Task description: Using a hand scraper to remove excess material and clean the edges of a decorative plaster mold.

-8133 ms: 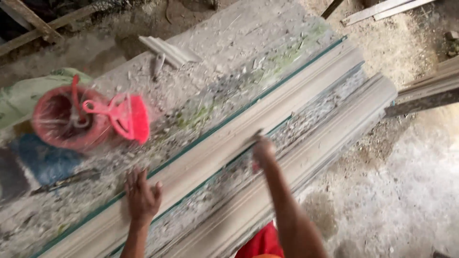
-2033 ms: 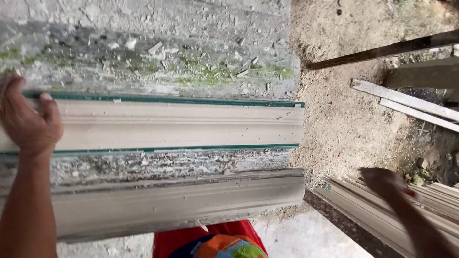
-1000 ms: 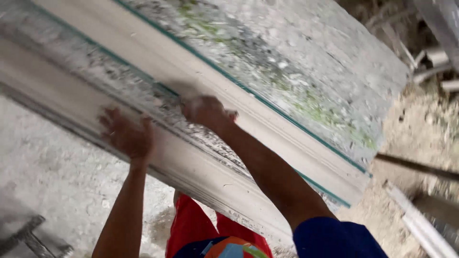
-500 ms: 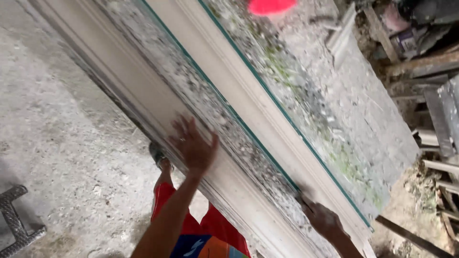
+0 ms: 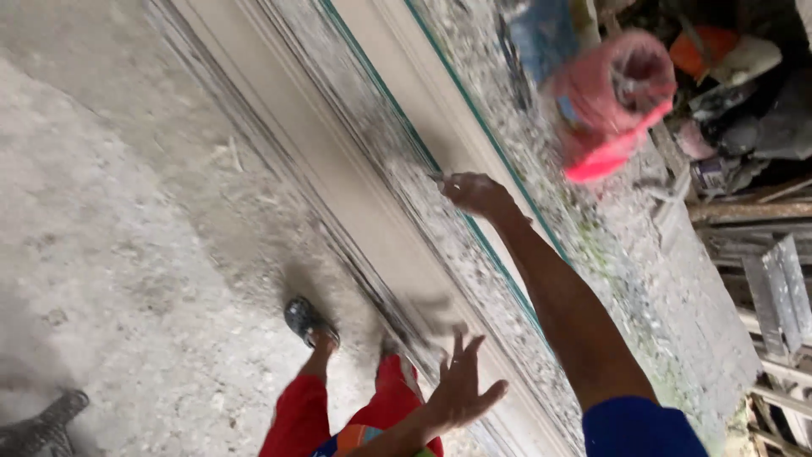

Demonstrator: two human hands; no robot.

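Looked like a rough casting or moulding workshop, partly open to the yard. Long pale cornice mouldings [image 5: 355, 211] lay on a crusted, plaster-spattered bench [image 5: 643, 279], edged with green strips. Dusty concrete floor [image 5: 101, 254] underneath. Red bucket [image 5: 613, 97] and jumbled clutter at the bench's far end, stacked timber and metal lengths [image 5: 778, 288] alongside.

The long pale moulding [image 5: 355, 211] runs out of view at the top edge and again at the bottom; motion blur smears the red bucket [image 5: 613, 101], so what sits inside it cannot be told; the left hand [image 5: 461, 389] has blurred fingers; the clutter [image 5: 744, 93] at the upper right is too dark and smeared to sort.
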